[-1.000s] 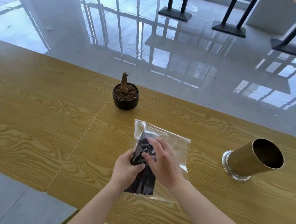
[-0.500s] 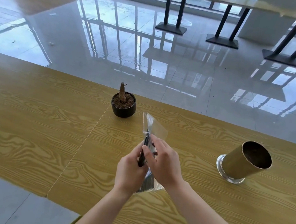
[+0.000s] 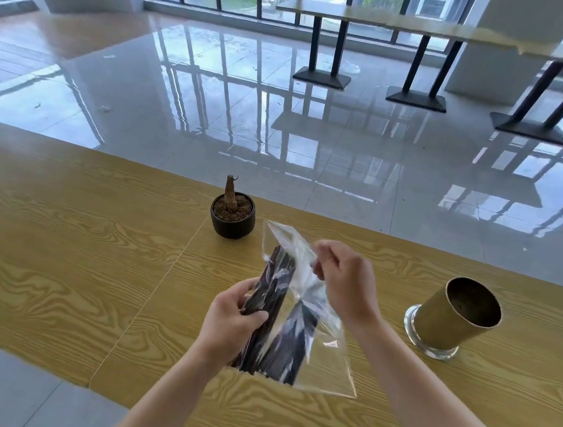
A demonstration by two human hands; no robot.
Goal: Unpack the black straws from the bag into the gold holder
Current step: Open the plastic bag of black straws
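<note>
Raised and opened out since the earlier frame, clear plastic bag (image 3: 324, 362) now hangs above yellow wood-grain table (image 3: 62, 261), face toward camera. Left hand (image 3: 232, 322) grips bundle of black straws (image 3: 270, 298) through the film; right hand (image 3: 345, 281) pinches the bag's upper edge. Straws: long axis steep, tops tilted away and slightly right. Small black pot with bare brown stem (image 3: 232, 213) just behind. Gold cylindrical holder (image 3: 455, 319) well right, upright, nothing between.

Both hands (image 3: 228, 318) hold bag (image 3: 324, 365) of straws (image 3: 272, 291), seemingly lifted.
</note>
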